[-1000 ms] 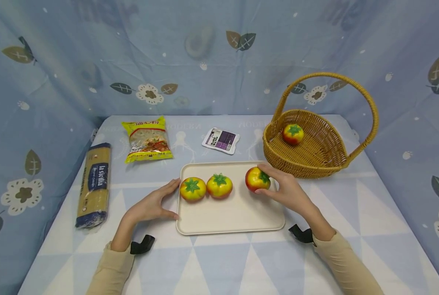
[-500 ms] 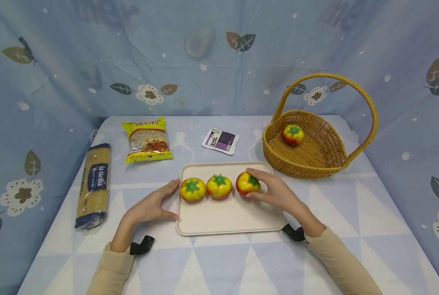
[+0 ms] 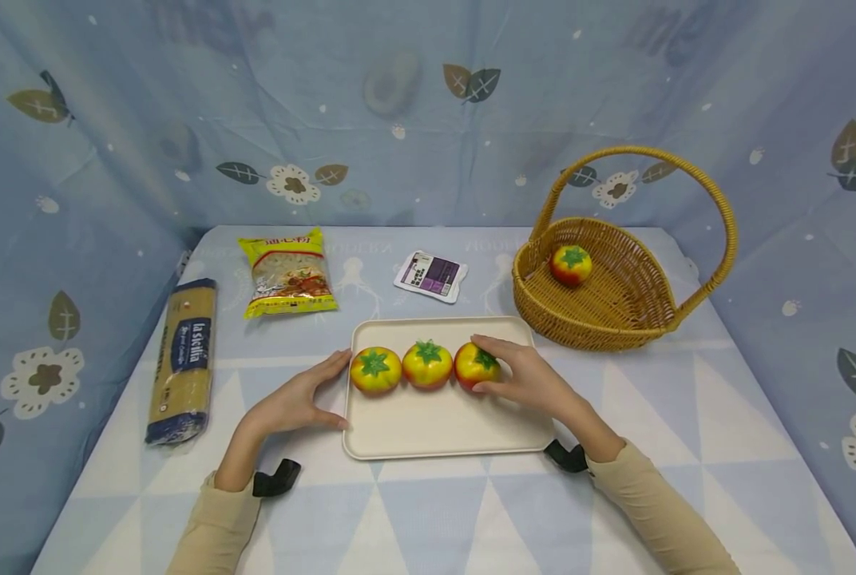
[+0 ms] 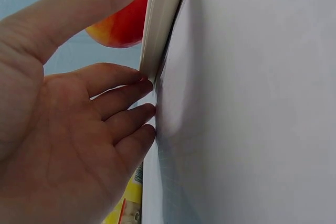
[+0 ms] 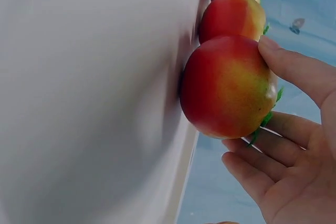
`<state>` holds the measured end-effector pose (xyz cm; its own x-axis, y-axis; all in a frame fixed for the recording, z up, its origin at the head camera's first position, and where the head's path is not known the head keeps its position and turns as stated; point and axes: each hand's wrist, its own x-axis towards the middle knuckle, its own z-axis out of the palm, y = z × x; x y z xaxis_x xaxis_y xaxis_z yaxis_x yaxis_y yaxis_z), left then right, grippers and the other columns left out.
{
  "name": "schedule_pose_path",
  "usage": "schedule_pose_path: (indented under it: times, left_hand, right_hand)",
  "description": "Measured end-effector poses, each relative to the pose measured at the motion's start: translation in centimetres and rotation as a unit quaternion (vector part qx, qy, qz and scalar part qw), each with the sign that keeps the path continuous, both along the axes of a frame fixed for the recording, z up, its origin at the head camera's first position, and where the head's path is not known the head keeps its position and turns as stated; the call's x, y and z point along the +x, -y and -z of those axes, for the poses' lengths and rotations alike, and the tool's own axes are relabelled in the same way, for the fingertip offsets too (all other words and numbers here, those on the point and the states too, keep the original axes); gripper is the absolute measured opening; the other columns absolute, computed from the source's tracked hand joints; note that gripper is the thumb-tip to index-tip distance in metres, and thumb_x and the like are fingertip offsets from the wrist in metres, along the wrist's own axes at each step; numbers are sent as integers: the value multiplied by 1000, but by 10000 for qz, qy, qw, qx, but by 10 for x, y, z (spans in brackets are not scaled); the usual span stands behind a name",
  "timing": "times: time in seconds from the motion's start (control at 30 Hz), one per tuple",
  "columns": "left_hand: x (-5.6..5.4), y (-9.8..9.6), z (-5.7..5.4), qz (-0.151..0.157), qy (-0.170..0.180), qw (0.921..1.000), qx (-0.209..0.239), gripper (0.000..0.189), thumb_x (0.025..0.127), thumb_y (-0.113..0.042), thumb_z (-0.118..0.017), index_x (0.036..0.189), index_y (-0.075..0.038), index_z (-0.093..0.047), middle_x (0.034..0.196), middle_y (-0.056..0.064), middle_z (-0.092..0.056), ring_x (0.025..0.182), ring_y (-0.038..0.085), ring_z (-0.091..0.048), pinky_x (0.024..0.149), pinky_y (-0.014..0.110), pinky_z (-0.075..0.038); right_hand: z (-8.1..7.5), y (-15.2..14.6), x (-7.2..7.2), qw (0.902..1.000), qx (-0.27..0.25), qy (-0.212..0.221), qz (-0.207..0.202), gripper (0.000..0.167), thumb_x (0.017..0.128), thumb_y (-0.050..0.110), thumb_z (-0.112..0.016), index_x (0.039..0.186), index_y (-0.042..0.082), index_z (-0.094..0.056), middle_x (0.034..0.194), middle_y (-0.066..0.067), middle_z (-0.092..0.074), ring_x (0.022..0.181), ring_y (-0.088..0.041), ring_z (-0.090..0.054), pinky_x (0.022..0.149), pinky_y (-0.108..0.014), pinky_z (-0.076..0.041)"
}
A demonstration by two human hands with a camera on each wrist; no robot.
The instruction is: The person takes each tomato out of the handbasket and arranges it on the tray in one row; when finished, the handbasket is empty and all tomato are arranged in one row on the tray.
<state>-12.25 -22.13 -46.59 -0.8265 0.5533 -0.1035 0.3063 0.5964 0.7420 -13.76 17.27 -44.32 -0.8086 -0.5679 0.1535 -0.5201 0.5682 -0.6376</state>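
Note:
In the head view my right hand (image 3: 529,382) grips a red-and-yellow tomato (image 3: 474,366) with a green leafy top, low over the right half of a cream tray (image 3: 442,439). The right wrist view shows the thumb against this tomato (image 5: 228,87), with the fingers around its far side. Two more tomatoes stand to its left in a row, the middle tomato (image 3: 428,365) and the left tomato (image 3: 375,370). My left hand (image 3: 295,402) rests at the tray's left edge, thumb and fingers spread. In the left wrist view its fingertips touch the tray's rim (image 4: 157,30).
A wicker basket (image 3: 615,335) with a tall handle stands at the back right, holding one tomato (image 3: 571,265). Behind the tray lies a small white-and-purple packet (image 3: 431,276). A yellow food bag (image 3: 288,273) and a spaghetti pack (image 3: 182,363) lie to the left.
My right hand has carried the tomato leftward across the tray, up beside the middle tomato. The left hand has stayed in place at the tray's edge.

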Motion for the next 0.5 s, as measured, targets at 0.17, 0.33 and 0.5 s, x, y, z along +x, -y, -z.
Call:
schedule_pose_path:
  times: [0.17,0.33,0.5]
  left_hand:
    - [0,1,0,16,-21,10000,14,110,67,-35,-88,151,2,-26,156,21,-22,142,41,-19,112,56,-20]
    - [0,0,-1,13,-51,10000,-2,110,67,-34,-88,151,2,-26,156,21,-22,142,40,-19,113,55,-20]
    - [0,0,-1,20,-20,10000,48,109,68,-33,-88,150,2,-26,156,21,-22,142,40,-18,113,55,-19]
  right_hand:
    - [-2,1,1,10000,19,19,2,72,80,29,-80,139,0,-50,141,-14,-50,131,-29,-46,108,-42,-37]
    - [-2,1,1,10000,-14,41,-13,73,80,29,-80,140,0,-49,142,-14,-49,131,-29,-45,108,-43,-36]
    - [-2,0,1,10000,9,71,-8,73,80,29,-79,140,1,-49,142,-13,-49,131,-28,-45,108,-42,-36]
